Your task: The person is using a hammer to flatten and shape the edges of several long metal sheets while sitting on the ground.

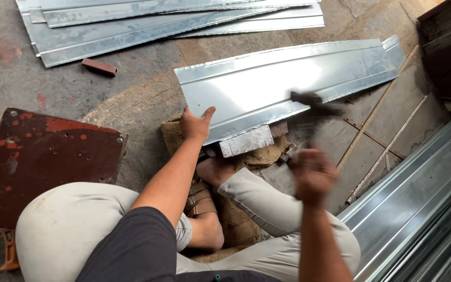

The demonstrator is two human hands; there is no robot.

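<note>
Currently hammering: the right hand (313, 175), motion-blurred, is closed around the handle of a hammer (317, 104) whose dark head is hovering just above the metal sheet (288, 83). The left hand (195, 124) is pinching the sheet's near corner, thumb on top, fingers under. The sheet is resting across a grey block (246, 141) on burlap sacking (267, 154), its far end on the concrete floor (131, 94). Judging by this, a blow is mid-swing; the next strike seems to need the left hand bracing firmly and the head landing near the folded edge. The sheet is looking shiny, galvanised, long, with bent lips along both sides.
</note>
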